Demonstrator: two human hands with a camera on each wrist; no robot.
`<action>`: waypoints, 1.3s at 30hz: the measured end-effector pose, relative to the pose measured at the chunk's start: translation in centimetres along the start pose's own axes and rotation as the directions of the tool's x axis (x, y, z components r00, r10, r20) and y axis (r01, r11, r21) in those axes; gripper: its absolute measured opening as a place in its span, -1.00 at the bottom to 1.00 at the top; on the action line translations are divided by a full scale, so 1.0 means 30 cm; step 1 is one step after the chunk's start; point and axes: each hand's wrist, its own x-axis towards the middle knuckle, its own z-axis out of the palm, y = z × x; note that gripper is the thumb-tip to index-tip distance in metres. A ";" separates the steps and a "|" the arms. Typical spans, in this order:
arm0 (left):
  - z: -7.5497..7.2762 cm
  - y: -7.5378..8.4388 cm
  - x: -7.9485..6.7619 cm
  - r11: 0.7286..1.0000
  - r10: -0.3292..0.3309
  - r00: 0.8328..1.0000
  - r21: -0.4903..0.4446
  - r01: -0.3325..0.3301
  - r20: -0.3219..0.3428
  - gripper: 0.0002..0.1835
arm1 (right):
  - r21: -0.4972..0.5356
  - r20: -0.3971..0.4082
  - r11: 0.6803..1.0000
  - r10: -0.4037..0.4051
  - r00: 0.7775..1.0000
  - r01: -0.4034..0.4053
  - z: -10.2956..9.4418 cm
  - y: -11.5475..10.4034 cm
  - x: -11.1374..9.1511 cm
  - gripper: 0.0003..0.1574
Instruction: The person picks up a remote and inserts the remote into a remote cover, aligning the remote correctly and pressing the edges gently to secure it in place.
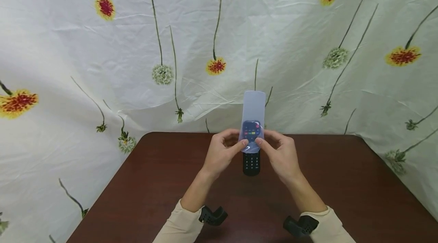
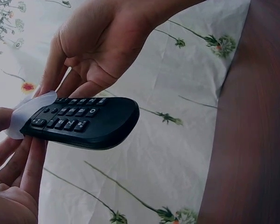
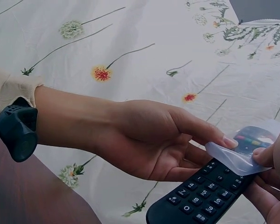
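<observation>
A black remote control (image 1: 251,165) is held up above the table, its upper part inside a translucent pale sleeve (image 1: 254,106). The sleeve's far end extends empty past the remote's top. My left hand (image 1: 220,153) pinches the sleeve and remote from the left, thumb on the front and fingers behind. From the other side my right hand (image 1: 282,155) pinches them in the same way. In the left wrist view the number keys of the remote (image 2: 79,119) stick out of the sleeve's open edge (image 2: 30,112). The right wrist view shows both thumbs on the sleeve (image 3: 235,158).
Below the hands lies a dark reddish-brown table (image 1: 164,182). A white cloth with printed flowers (image 1: 191,18) hangs behind it and along the sides. Each wrist wears a black camera mount (image 1: 213,215) over a cream sleeve cuff.
</observation>
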 end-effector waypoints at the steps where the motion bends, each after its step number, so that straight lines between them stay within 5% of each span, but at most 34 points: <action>1: 0.001 0.001 0.000 1.000 0.000 1.000 0.001 0.000 0.000 -0.74 | 0.002 0.004 1.000 -0.002 1.000 0.002 -0.002 0.000 0.001 -0.68; 9: 0.005 0.004 0.000 1.000 0.012 1.000 -0.002 -0.012 -0.001 -0.76 | 0.073 0.052 0.996 0.039 0.998 -0.043 -0.011 0.001 0.009 -0.63; 16: 0.005 0.014 -0.002 0.998 0.044 0.998 -0.032 -0.045 -0.043 -0.76 | 0.038 0.111 0.995 0.091 0.990 -0.096 -0.016 0.001 0.005 -0.59; 25: 0.002 0.022 -0.002 0.998 0.060 0.982 -0.017 -0.064 -0.180 -0.76 | -0.136 0.317 0.979 0.189 0.930 -0.153 -0.009 0.005 -0.003 -0.50; 39: 0.005 0.020 -0.001 0.999 0.027 0.992 -0.026 -0.030 -0.121 -0.72 | -0.191 0.290 0.974 0.176 0.941 -0.123 0.004 0.000 -0.004 -0.56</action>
